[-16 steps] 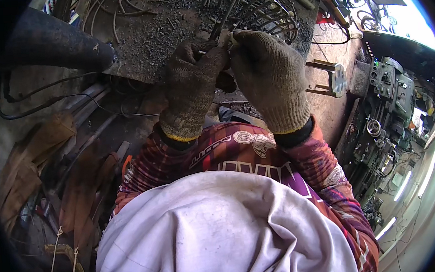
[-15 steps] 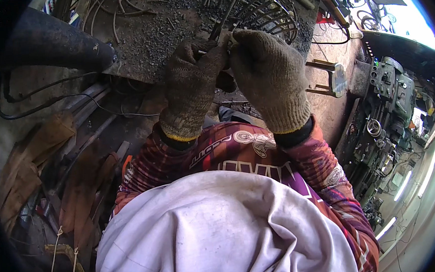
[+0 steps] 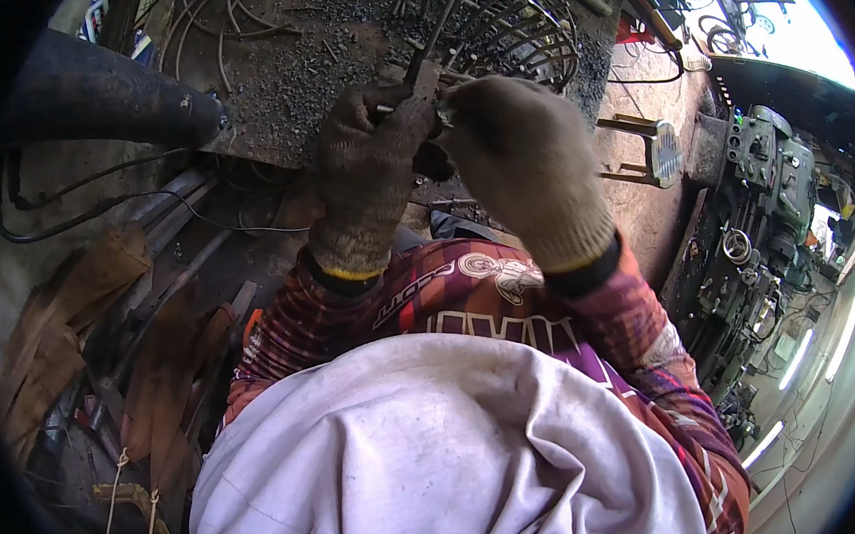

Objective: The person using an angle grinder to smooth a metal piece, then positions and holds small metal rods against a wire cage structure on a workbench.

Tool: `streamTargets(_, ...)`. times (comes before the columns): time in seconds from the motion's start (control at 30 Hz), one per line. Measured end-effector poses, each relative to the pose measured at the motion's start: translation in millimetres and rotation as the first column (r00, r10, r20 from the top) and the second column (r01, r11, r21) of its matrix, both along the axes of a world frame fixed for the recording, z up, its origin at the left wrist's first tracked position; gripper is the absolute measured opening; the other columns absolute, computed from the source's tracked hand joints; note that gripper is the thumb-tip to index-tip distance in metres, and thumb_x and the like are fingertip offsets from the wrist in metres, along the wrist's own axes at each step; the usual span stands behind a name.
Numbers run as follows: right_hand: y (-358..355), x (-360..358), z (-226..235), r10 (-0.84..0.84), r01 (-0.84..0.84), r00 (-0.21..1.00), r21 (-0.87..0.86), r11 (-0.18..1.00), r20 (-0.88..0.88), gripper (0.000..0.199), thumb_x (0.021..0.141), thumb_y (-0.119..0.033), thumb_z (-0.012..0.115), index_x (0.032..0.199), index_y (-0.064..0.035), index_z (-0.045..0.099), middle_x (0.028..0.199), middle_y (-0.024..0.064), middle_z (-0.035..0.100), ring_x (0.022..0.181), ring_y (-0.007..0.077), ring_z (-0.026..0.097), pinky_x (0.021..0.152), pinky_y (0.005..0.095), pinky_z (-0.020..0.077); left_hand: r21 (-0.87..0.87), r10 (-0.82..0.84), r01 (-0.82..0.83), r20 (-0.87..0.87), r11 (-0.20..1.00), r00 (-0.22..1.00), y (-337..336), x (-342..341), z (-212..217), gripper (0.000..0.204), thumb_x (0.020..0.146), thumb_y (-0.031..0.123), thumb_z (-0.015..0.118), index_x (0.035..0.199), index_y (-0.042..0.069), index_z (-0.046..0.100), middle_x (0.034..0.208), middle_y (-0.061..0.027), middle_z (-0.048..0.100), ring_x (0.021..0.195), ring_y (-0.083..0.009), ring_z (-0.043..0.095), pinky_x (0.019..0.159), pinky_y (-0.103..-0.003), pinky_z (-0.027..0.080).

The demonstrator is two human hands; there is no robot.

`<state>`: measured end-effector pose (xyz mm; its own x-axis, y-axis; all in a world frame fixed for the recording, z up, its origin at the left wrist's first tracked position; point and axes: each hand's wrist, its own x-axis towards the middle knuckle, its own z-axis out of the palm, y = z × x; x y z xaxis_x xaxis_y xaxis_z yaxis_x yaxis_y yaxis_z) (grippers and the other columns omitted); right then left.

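At far left, a thick dark pipe (image 3: 119, 100) slants in, its end at the corner of the tabletop (image 3: 261, 140). A black cable (image 3: 39, 230) loops beneath the pipe, and lower down lie brown sheets of material (image 3: 81, 283), creased and dusty. Bent thin rods (image 3: 222, 59) curve across the tabletop's left part, beside dark gravel-like bits (image 3: 321, 53) strewn over its surface.

Right of these, over the near edge, comes the left hand (image 3: 362, 163) in a dirty knit glove with a yellow-edged cuff, clamped on a small brownish flat piece (image 3: 424, 79). That piece points up, away from the body, between the two hands. Below, a pale cloth (image 3: 438, 443) spreads in folds in front of a patterned dark red top (image 3: 438, 281).

The right hand (image 3: 524, 158), gloved alike, sits just beside the left, fingers curled inward and largely hidden; whether they close on anything, I cannot tell. Beyond the hands stands a round cage of metal bars (image 3: 571, 43) on the tabletop. Farther right are a small stool (image 3: 663, 155), a large greenish-grey machine (image 3: 774, 167) and, near the rim, bright light tubes (image 3: 849, 310).
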<state>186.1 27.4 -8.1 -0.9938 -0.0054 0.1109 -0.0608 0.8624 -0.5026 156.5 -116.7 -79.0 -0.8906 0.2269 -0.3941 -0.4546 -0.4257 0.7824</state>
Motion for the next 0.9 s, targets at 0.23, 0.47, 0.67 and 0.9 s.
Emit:
streamTargets(0.23, 32.4, 16.3, 7.2, -0.238, 0.235, 0.971, -0.117, 0.965, -0.010, 0.017, 0.098, -0.006, 0.077, 0.113, -0.0001, 0.077, 0.098, 0.0106, 0.080, 0.088, 0.0110, 0.074, 0.080, 0.0279, 0.0584, 0.021, 0.012, -0.011, -0.037, 1.000, 0.999, -17.3, 9.9, -8.2, 0.027, 0.096, 0.011, 0.077, 0.115, -0.002, 0.064, 0.093, -0.0133, 0.073, 0.061, -0.0186, 0.072, 0.056, -0.030, 0.059)
streamTargets(0.47, 29.6, 20.0, -8.1, -0.203, 0.196, 0.976, -0.085, 0.977, -0.080, 0.014, 0.098, -0.007, 0.076, 0.109, -0.0006, 0.078, 0.096, 0.0118, 0.080, 0.086, 0.0129, 0.075, 0.077, 0.0290, 0.0591, -0.090, -0.145, 0.138, -0.069, 0.986, 0.987, -2.8, 10.6, -2.2, 0.020, 0.097, 0.012, 0.077, 0.109, -0.001, 0.066, 0.086, -0.0129, 0.075, 0.059, -0.0178, 0.071, 0.054, -0.028, 0.057)
streamTargets(0.67, 20.7, 14.3, -9.4, -0.110, 0.102, 0.989, -0.080, 0.992, -0.101, 0.016, 0.096, -0.007, 0.076, 0.110, -0.0003, 0.078, 0.095, 0.0139, 0.080, 0.085, 0.0158, 0.077, 0.077, 0.0299, 0.0598, 0.017, -0.070, 0.070, -0.008, 0.997, 0.998, -7.7, 12.8, -10.1, 0.018, 0.096, 0.008, 0.077, 0.107, -0.002, 0.066, 0.087, -0.0133, 0.076, 0.061, -0.0173, 0.073, 0.054, -0.029, 0.058)
streamTargets(0.9, 16.1, 18.8, -14.5, -0.192, 0.171, 0.975, -0.172, 0.970, -0.110, 0.020, 0.090, -0.011, 0.070, 0.106, -0.0027, 0.078, 0.094, 0.0201, 0.076, 0.086, 0.0374, 0.076, 0.077, 0.0441, 0.0605, -0.051, -0.091, 0.090, -0.017, 0.995, 0.996, -3.1, 13.5, 0.0, 0.021, 0.095, 0.008, 0.079, 0.107, -0.003, 0.066, 0.087, -0.0134, 0.076, 0.064, -0.0169, 0.073, 0.055, -0.029, 0.059)
